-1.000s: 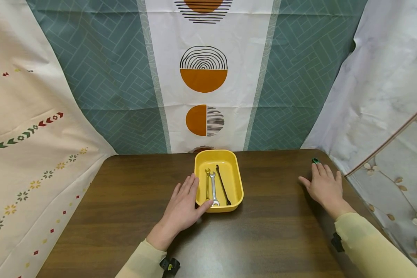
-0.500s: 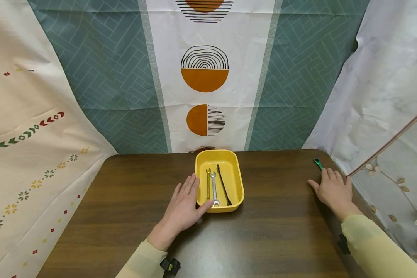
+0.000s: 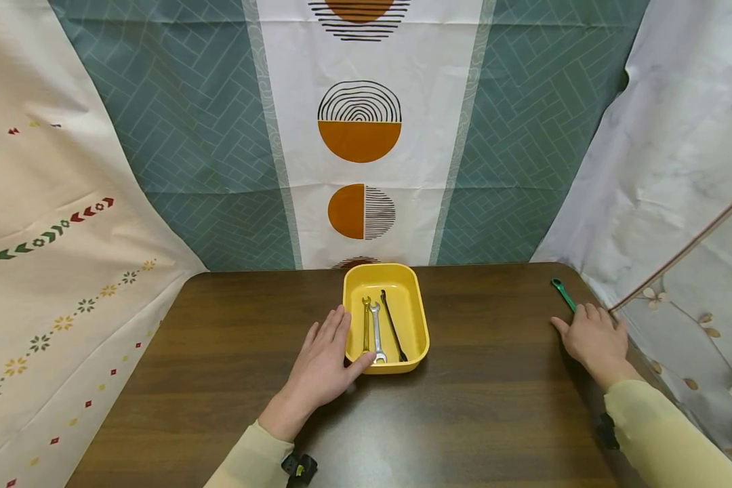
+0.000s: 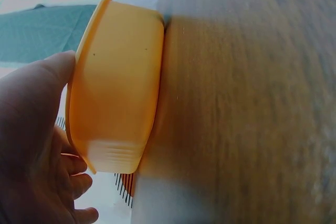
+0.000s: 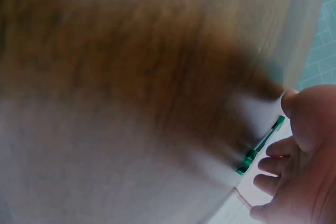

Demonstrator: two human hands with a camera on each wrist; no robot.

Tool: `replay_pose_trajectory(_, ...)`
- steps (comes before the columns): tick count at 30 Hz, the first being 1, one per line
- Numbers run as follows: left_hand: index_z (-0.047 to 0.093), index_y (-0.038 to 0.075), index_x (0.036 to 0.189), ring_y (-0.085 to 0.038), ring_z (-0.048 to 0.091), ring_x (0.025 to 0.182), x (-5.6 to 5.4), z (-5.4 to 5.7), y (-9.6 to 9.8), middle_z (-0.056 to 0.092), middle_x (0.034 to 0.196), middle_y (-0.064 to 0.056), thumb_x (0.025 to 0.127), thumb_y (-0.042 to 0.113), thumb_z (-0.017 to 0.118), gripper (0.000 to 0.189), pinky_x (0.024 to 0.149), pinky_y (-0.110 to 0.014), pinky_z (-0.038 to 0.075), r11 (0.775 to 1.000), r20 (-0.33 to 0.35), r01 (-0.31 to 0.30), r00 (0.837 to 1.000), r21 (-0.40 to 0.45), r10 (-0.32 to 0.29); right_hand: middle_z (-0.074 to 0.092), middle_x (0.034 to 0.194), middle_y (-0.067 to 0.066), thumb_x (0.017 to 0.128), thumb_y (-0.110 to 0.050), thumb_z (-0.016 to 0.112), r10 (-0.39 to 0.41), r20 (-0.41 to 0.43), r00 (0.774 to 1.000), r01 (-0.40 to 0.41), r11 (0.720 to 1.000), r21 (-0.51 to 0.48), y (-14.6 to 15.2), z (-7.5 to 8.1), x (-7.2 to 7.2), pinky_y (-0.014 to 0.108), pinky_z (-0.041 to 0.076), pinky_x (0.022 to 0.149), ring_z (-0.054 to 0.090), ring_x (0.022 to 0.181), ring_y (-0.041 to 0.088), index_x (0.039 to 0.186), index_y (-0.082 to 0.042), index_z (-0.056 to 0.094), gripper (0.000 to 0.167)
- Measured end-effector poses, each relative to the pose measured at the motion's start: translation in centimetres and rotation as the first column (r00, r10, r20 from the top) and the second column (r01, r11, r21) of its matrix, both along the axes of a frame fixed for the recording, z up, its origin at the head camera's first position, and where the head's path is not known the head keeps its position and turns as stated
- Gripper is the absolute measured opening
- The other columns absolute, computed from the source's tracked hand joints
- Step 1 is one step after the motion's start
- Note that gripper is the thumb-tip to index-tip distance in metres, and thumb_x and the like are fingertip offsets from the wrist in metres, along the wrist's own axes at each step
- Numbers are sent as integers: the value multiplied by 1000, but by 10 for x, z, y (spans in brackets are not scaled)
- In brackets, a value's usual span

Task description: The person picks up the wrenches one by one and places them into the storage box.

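1. A yellow tray sits on the brown surface, near the far edge and close to the curtain.
2. Three wrenches lie side by side inside the tray. There is a gold wrench on the left, a silver wrench in the middle and a black wrench on the right.
3. The left hand rests on the surface, right against the left side of the tray. Its fingers are straight and lie along the tray's wall. The thumb touches the near corner of the tray.
4. In the left wrist view the thumb presses on the tray's rim. The other fingers are a bit bent below it.
5. A green wrench lies far to the right of the tray, close to the right edge of the surface.
6. The right hand lies flat on the surface, far to the right of the tray. Its fingers are loosely spread and the fingertips are on the near end of the green wrench.
7. In the right wrist view the green wrench shows just beside the fingers. That view is blurry, so I cannot tell if the hand pinches the wrench or only touches it.
8. Both arms wear pale yellow sleeves.
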State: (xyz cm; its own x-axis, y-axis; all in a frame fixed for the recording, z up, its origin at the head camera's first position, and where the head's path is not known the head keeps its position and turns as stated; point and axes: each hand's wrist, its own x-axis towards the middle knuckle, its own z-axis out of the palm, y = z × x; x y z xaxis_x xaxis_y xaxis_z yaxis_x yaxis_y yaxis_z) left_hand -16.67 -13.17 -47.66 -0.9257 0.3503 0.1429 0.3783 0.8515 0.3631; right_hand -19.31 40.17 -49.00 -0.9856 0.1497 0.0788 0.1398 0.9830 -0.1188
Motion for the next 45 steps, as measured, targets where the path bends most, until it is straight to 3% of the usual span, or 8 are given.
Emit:
replay_pose_trajectory(7,33,-2,171,-39,24,167,-1,-2,-1,25,181,-19,106,66,62,99,133,-62,19,1000,-11,4,1000,6,-4,46,142,46,117,-36,54,-7,-2,1000,7,1000,-22,2,1,3,87,17,114,36,139,65,139,27,47,67)
replay_pose_trajectory(16,33,-2,171,-38,24,167,0,-2,-1,24,181,-18,106,66,62,99,133,-62,19,1000,-6,-1,1000,13,1,56,119,43,109,-14,56,11,-67,998,-13,1000,-24,1,4,6,86,24,109,49,122,66,110,23,56,38)
replay_pose_trajectory(24,32,-2,172,-37,22,167,0,-1,-1,24,181,-19,106,68,60,100,133,-61,19,1000,0,-1,1000,2,1,57,103,43,102,-8,61,18,-105,994,-20,1000,-13,3,5,4,84,29,102,53,107,67,96,21,53,30)
replay_pose_trajectory(34,31,-1,172,-35,21,168,1,1,0,22,182,-17,105,68,61,101,133,-61,18,1000,8,-8,1000,2,8,56,108,49,103,-5,53,9,-28,1000,-10,1000,-21,5,9,-2,86,25,108,51,113,71,102,25,54,30)
replay_pose_trajectory(38,32,-1,172,-37,22,167,0,0,0,24,181,-18,105,68,61,101,133,-61,18,1000,0,-5,1000,6,5,56,103,46,102,-1,49,8,41,999,-7,1000,-15,6,14,-6,83,30,102,53,108,69,100,24,55,26)
replay_pose_trajectory(45,31,-1,172,-36,21,168,0,0,0,22,182,-17,105,70,59,101,133,-61,17,1000,7,-3,1000,8,3,58,100,43,101,-17,64,24,138,990,-27,999,19,5,20,-10,81,37,96,56,106,70,96,21,60,39)
